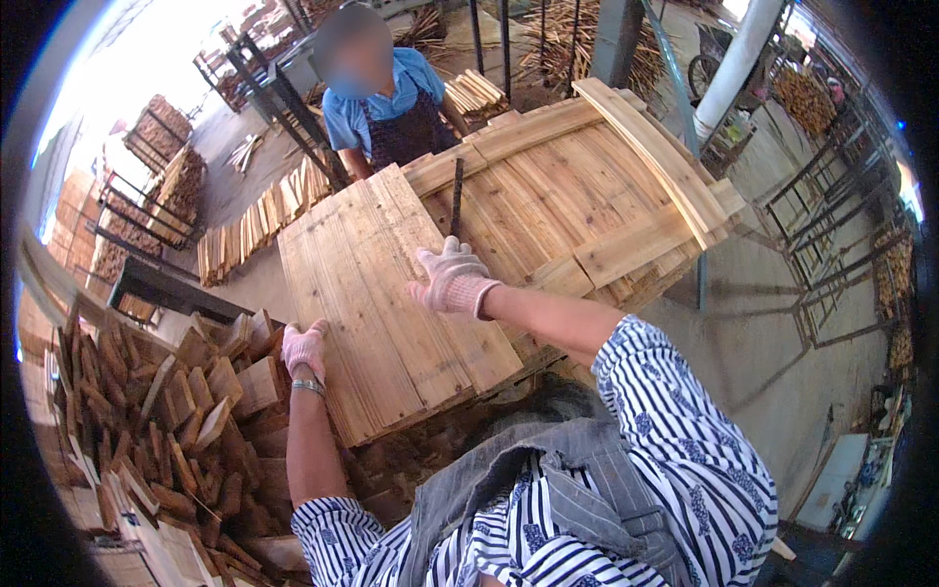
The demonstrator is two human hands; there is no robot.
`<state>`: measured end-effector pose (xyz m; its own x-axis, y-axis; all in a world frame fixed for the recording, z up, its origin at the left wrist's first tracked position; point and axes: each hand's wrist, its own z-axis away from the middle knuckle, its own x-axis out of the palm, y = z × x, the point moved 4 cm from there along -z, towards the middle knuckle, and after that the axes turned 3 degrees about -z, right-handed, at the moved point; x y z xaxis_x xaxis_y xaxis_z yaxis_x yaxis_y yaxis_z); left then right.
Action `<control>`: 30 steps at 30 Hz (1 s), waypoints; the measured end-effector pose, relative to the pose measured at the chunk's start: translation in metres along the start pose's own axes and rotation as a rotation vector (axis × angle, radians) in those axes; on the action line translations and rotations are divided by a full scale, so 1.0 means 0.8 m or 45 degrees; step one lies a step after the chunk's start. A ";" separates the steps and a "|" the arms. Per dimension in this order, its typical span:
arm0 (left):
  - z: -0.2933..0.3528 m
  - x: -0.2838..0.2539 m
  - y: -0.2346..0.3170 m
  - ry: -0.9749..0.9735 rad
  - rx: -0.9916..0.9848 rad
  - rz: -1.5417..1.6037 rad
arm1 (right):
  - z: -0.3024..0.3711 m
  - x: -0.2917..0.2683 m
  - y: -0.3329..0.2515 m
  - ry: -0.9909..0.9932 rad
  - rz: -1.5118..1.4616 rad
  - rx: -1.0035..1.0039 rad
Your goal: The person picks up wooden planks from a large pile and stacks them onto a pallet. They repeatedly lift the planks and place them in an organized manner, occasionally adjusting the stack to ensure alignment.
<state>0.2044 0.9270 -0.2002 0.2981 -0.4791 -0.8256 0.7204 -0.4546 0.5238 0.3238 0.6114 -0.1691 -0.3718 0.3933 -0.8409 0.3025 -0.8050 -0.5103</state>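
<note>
A panel of pale, knotty wooden boards (377, 293) lies at a slant in front of me. My left hand (304, 352), in a pale pink glove, grips its left edge; part of the fingers is hidden by the side. Near the panel's right edge, my gloved right hand (456, 279) rests palm down with fingers spread. Just beyond those fingertips stands a narrow dark metal bar (457, 191). To the right, more wooden panels (548, 186) lie in a stack, with crosswise boards (636, 240) and long slats (655, 161) on top.
Across the panels stands a co-worker (391, 108) in a blue shirt and dark apron. A heap of short wood offcuts (186, 430) rises by my left arm. Slats (264, 210) lie in a row behind. Metal frames (822, 245) and a white post (738, 68) stand right.
</note>
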 end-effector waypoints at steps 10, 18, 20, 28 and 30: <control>0.014 0.024 0.031 0.189 0.199 -0.229 | -0.136 -0.024 0.088 0.431 -0.012 0.334; 0.010 0.034 0.029 0.221 0.113 -0.528 | -0.086 -0.215 0.232 0.797 0.058 -0.180; 0.004 0.034 0.005 0.236 0.077 -0.587 | -0.044 -0.313 0.289 0.790 0.429 0.124; 0.007 0.026 0.005 0.420 0.080 -0.822 | 0.005 -0.364 0.451 0.179 0.587 0.642; 0.035 0.016 0.045 0.309 -0.062 -0.745 | -0.009 -0.348 0.474 0.191 0.464 0.745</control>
<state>0.2168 0.8833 -0.1862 -0.0242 0.0246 -0.9994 0.8331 -0.5522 -0.0338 0.5480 0.2000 -0.1297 -0.1988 0.0765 -0.9770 -0.1529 -0.9872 -0.0462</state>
